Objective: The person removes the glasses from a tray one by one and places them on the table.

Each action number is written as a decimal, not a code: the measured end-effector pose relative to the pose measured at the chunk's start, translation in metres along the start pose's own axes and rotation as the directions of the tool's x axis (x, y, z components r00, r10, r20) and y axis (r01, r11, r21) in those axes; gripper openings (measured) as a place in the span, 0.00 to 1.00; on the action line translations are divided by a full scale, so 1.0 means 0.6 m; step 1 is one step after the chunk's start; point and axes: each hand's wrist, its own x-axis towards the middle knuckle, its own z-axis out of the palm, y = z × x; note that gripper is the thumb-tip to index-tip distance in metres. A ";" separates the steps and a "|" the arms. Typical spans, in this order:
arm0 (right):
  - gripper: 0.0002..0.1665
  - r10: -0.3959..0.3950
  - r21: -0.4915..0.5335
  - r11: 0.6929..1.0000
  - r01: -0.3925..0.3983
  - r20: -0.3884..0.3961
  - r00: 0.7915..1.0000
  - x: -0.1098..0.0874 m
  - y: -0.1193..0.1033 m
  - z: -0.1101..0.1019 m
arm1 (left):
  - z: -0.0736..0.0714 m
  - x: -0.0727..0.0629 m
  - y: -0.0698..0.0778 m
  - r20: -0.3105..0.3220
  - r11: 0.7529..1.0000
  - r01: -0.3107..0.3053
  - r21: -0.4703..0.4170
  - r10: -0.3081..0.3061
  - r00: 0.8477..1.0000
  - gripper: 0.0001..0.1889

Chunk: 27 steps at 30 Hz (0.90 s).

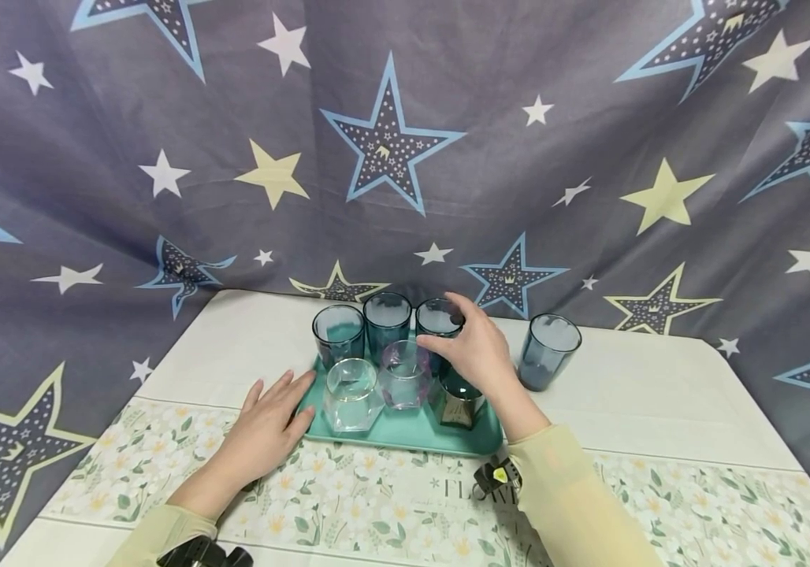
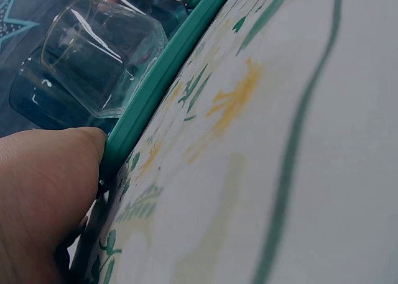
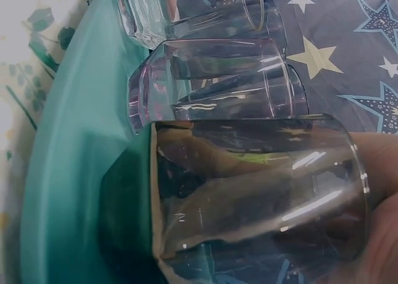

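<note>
A teal tray (image 1: 405, 441) holds several drinking glasses. My right hand (image 1: 479, 346) reaches over it and grips the rim of a blue glass (image 1: 439, 316) at the back right, thumb on the near side. My left hand (image 1: 270, 421) rests against the tray's left edge with fingers spread; in the left wrist view its thumb touches the rim. Closest to that hand is a clear glass (image 1: 352, 402). Beside it stand a pinkish glass (image 1: 405, 378) and a dark smoky glass (image 1: 458, 400), the latter under my right wrist. Two more blue glasses (image 1: 338, 335) stand in the back row.
Right of the tray, a separate blue glass (image 1: 550, 352) stands on the white table (image 1: 646, 386). A floral strip (image 1: 362, 496) crosses the table's front. Behind hangs a grey curtain (image 1: 490, 189) printed with stars.
</note>
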 end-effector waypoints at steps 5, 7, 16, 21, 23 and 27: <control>0.53 -0.006 0.052 0.999 0.009 -0.070 0.998 -0.009 -0.007 -0.011 | 0.001 0.000 0.000 -0.003 1.000 -0.002 0.001 0.002 1.000 0.31; 0.51 -0.016 0.076 0.997 0.024 -0.100 0.995 -0.014 -0.012 -0.018 | 0.001 0.000 0.000 -0.008 1.000 -0.006 -0.002 0.006 1.000 0.31; 0.43 -0.059 0.163 0.983 0.090 -0.187 0.980 -0.043 -0.037 -0.059 | 0.003 -0.002 -0.001 -0.020 1.000 -0.012 0.005 0.012 1.000 0.31; 0.43 -0.061 0.180 0.979 0.098 -0.200 0.978 -0.060 -0.042 -0.078 | 0.004 -0.003 -0.002 -0.020 1.000 -0.008 0.003 0.008 1.000 0.31; 0.43 -0.061 0.186 0.978 0.100 -0.205 0.977 -0.066 -0.041 -0.083 | 0.005 -0.003 -0.002 -0.017 1.000 -0.008 0.004 0.008 1.000 0.31; 0.43 -0.074 0.206 0.971 0.121 -0.220 0.973 -0.075 -0.034 -0.094 | 0.006 -0.001 -0.004 -0.017 1.000 -0.010 0.002 0.010 1.000 0.31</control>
